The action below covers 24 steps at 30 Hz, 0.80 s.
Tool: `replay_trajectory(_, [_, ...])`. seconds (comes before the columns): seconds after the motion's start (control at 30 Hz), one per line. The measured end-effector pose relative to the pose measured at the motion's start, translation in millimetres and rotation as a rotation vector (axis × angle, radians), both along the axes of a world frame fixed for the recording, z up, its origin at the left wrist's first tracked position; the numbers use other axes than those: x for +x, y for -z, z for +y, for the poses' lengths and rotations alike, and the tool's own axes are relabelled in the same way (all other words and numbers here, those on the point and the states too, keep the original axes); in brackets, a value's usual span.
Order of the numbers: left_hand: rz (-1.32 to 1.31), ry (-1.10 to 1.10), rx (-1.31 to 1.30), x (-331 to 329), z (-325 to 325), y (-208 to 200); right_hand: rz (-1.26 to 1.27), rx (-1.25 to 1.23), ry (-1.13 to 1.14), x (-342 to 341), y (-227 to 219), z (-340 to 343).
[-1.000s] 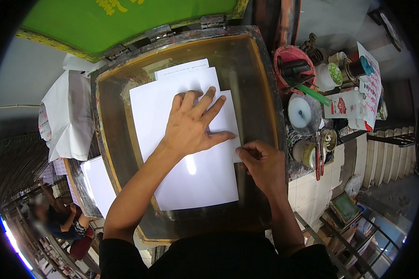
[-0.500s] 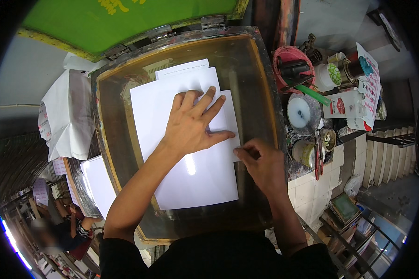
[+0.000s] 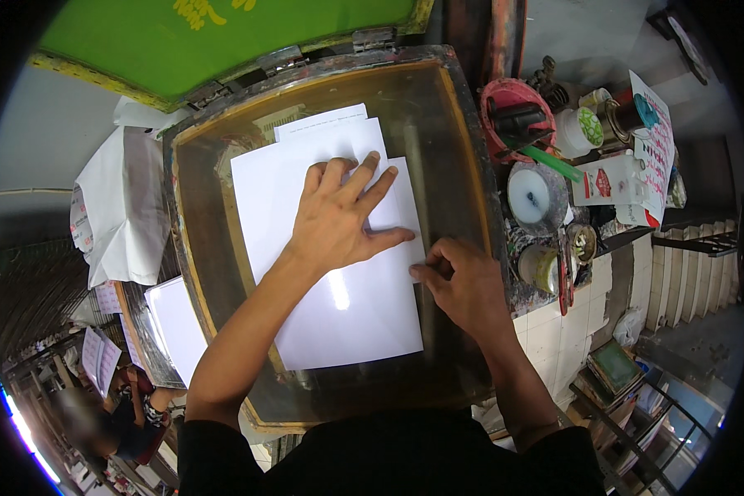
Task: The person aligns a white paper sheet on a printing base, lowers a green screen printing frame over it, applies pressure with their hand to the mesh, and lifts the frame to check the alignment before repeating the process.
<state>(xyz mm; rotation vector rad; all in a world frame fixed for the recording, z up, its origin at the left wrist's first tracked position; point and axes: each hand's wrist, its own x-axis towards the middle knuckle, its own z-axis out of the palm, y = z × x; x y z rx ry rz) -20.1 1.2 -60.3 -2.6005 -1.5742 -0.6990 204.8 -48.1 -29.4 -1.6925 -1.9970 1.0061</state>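
Observation:
A large white sheet (image 3: pixel 347 322) lies on a dark glass-like panel (image 3: pixel 372 384) framed in worn wood. Beneath it, a printed paper (image 3: pixel 326 122) peeks out at the far end and a narrower white sheet (image 3: pixel 407 202) shows along the right side. My left hand (image 3: pixel 335 215) rests on the large sheet with its fingers spread, the thumb stretching to the narrower sheet's right edge. Just below that thumb, my right hand (image 3: pixel 459 281) is closed, thumb against curled fingers, pinching the narrower sheet's right edge. The curled fingers partly hide the grip.
A hinged green panel (image 3: pixel 223 41) rises behind the frame. To the right stand a pink basket (image 3: pixel 517 87), a white jug (image 3: pixel 612 182), a round pale tub (image 3: pixel 531 198) and red-handled pliers (image 3: pixel 565 277). White sheets (image 3: pixel 176 326) lie at left; a person (image 3: pixel 112 413) sits beyond.
My right hand has shifted slightly left along with the narrower sheet's edge. My left hand stays in place. At lower left, a printed sheet now stands raised near the other person.

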Motion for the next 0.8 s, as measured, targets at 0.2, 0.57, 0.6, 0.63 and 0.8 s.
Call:
replay_trajectory(0.2, [0.006, 0.002, 0.015, 0, 0, 0, -0.012, 0.120, -0.019, 3, 8, -5])
replay_trajectory(0.57, [0.007, 0.005, 0.019, -1, 0, 0, 0.068, 0.429, -0.322, 31, 25, -8])
replay_trajectory(0.6, [0.015, 0.003, 0.018, -1, 0, 0, 0.069, 0.436, -0.331, 30, 25, -6])
replay_trajectory(0.63, [0.018, 0.004, 0.016, -1, 0, 0, 0.057, 0.396, -0.321, 28, 23, -5])
replay_trajectory(0.8, [0.006, 0.002, -0.012, -2, -2, 1, -0.007, 0.163, -0.282, 12, 1, 10])
